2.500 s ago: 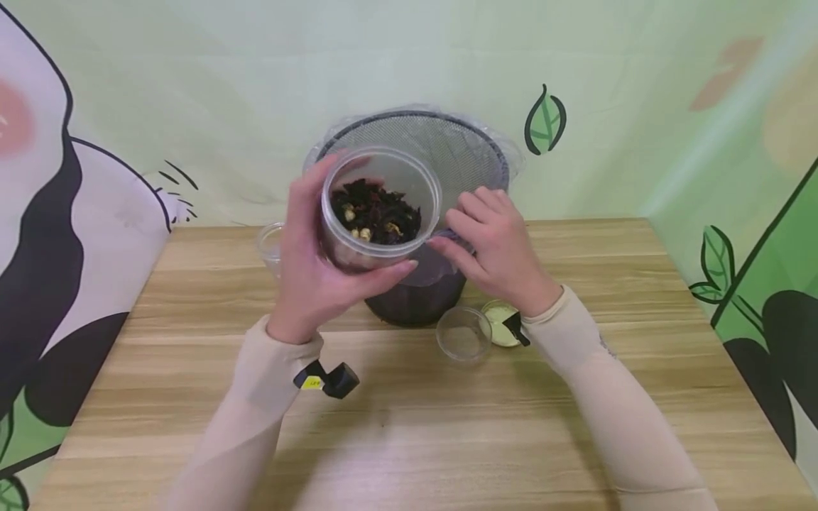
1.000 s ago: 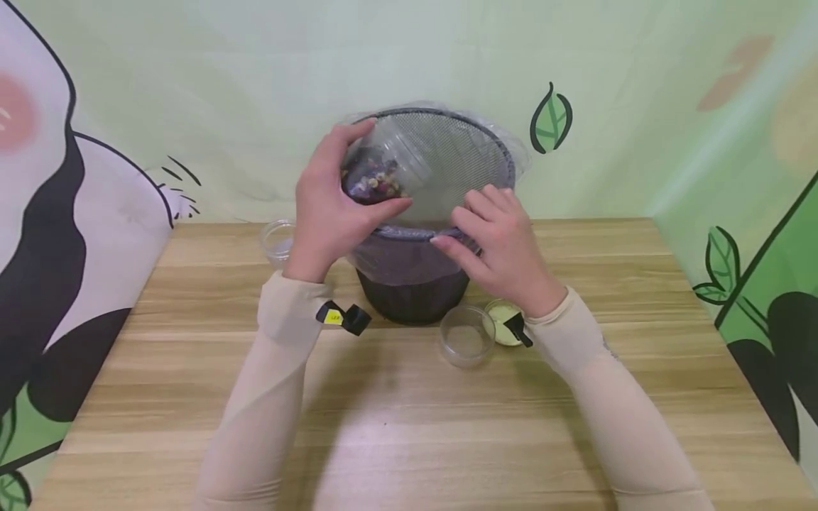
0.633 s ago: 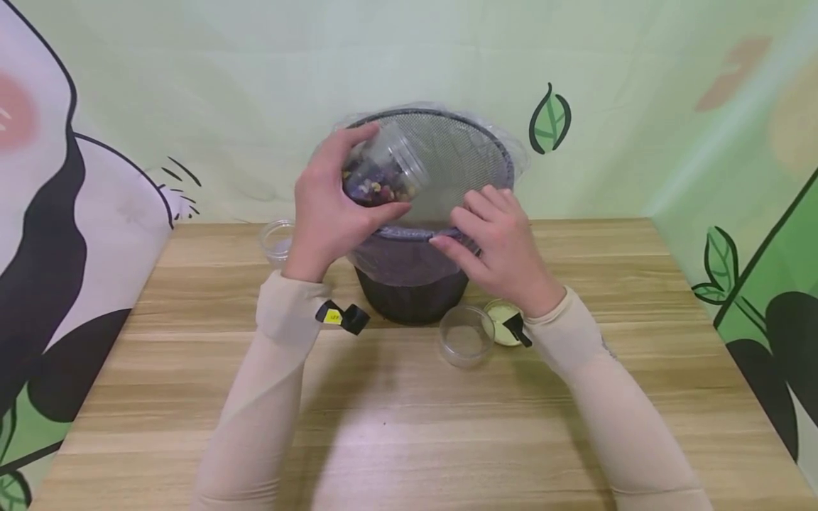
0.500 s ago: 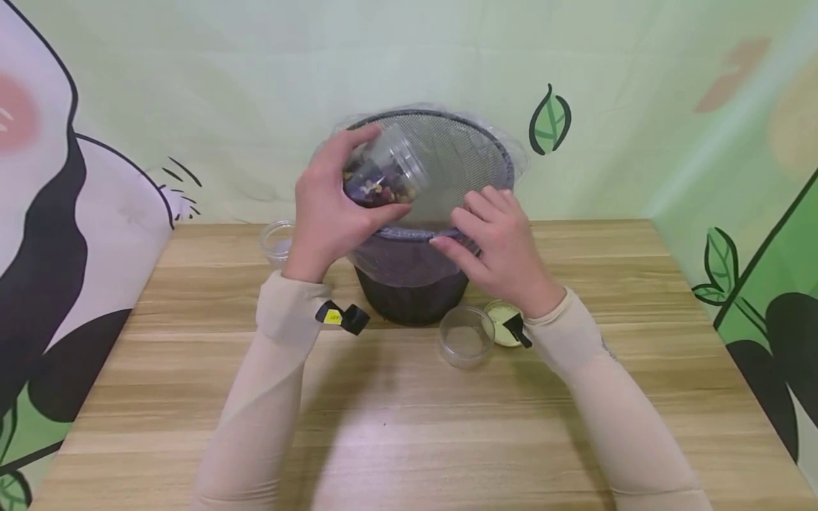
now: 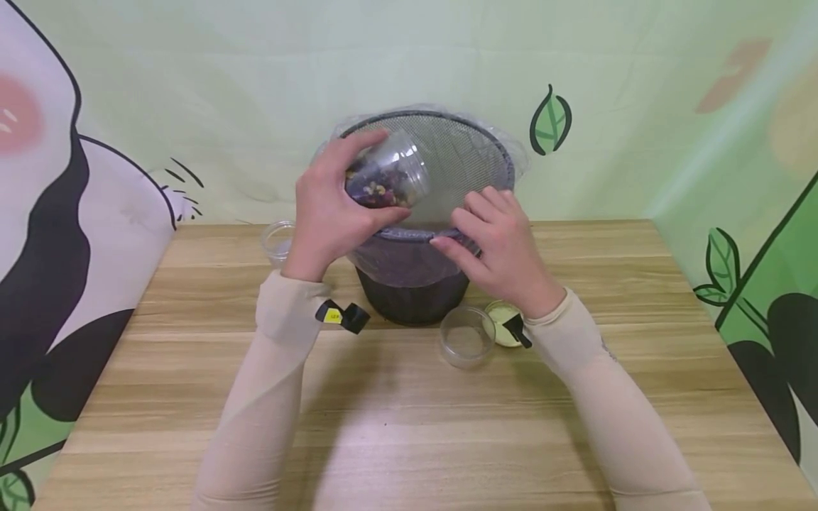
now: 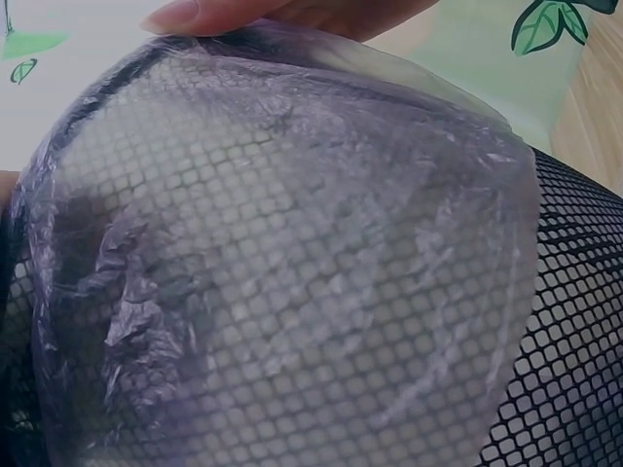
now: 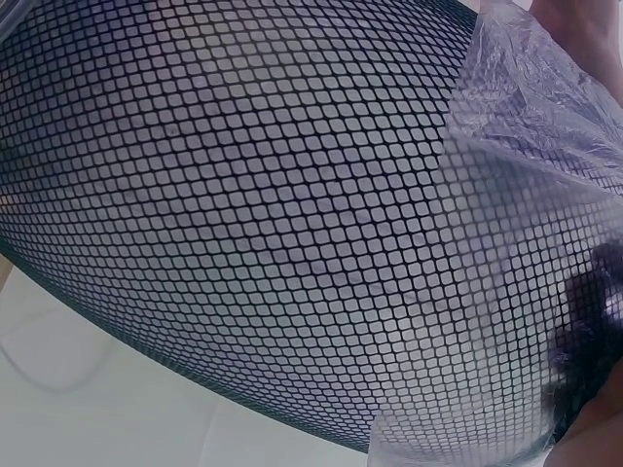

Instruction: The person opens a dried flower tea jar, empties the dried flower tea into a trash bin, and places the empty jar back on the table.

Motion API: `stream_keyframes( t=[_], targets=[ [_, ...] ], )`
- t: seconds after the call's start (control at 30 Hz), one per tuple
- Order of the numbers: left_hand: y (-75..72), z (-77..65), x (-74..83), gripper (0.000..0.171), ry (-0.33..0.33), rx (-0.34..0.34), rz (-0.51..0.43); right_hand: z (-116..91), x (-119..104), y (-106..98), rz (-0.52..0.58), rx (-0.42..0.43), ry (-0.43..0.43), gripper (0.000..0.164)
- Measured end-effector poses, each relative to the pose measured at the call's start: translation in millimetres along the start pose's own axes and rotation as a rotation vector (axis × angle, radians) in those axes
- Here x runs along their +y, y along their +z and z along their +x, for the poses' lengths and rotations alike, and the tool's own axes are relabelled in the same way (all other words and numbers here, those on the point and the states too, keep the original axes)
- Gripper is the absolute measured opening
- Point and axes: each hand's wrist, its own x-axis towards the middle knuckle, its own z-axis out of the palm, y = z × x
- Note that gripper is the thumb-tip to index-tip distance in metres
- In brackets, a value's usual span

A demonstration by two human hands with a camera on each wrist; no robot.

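Observation:
In the head view, my left hand (image 5: 335,206) grips a clear plastic jar (image 5: 397,152) with thumb and fingers at its sides. The jar is tipped, its mouth turned right and into the black mesh bin (image 5: 415,301). Dark dried petals and small pale and reddish flowers (image 5: 381,191) lie along its lower wall. A thin clear bag (image 5: 402,262) lines the bin and folds over its rim. My right hand (image 5: 498,248) pinches the bagged rim at the front right. Close up in the left wrist view, the bag (image 6: 292,243) covers the mesh.
A small clear round container (image 5: 466,341) stands in front of the bin, beside a lid-like disc with pale yellow-green inside (image 5: 503,326). Another clear container (image 5: 277,241) sits behind my left wrist. A printed cloth wall (image 5: 255,106) closes off the table's back.
My left hand has carried the jar from before the rim to over the bin's opening and tipped it sideways. Within the last second the jar has turned slightly. My right hand has stayed on the rim.

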Motion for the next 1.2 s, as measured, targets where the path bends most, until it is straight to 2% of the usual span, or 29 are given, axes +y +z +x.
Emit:
stream_keyframes(
  t=[0.23,0.6,1.2],
  targets=[
    [-1.1,1.0,1.5,0.084,-0.008,-0.025,-0.010,-0.3,-0.4,0.4,0.002,-0.001,0.006,0.060],
    [-4.0,3.5,3.6,0.083,-0.025,-0.095,0.049,-0.3,-0.4,1.6,0.009,0.017,0.006,0.060],
    [-5.8,6.0,5.1,0.082,-0.062,-0.146,0.107,0.1,-1.1,-0.7,0.006,-0.008,0.006,0.060]
  ],
)
